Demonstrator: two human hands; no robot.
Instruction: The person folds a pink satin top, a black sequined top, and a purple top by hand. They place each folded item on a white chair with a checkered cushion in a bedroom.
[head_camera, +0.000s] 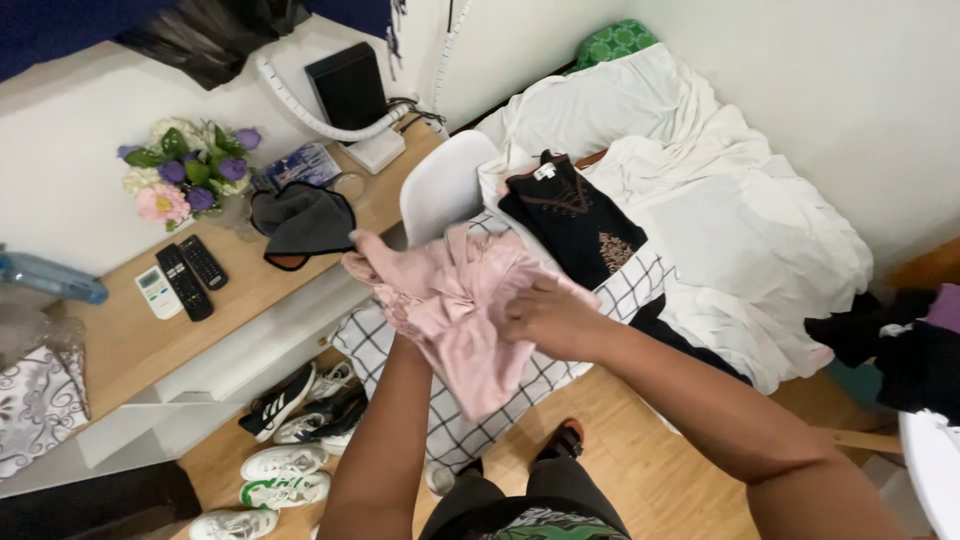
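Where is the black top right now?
In the head view, the black top lies flat on the bed, right of the white chair, beside the white sheets and just beyond the pink garment in both hands.

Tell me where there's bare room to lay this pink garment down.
Free: the white sheet right of the black top, and the wooden desk below the remotes. Crowded: the desk's far edge by the flowers, and the floor by the shoes.
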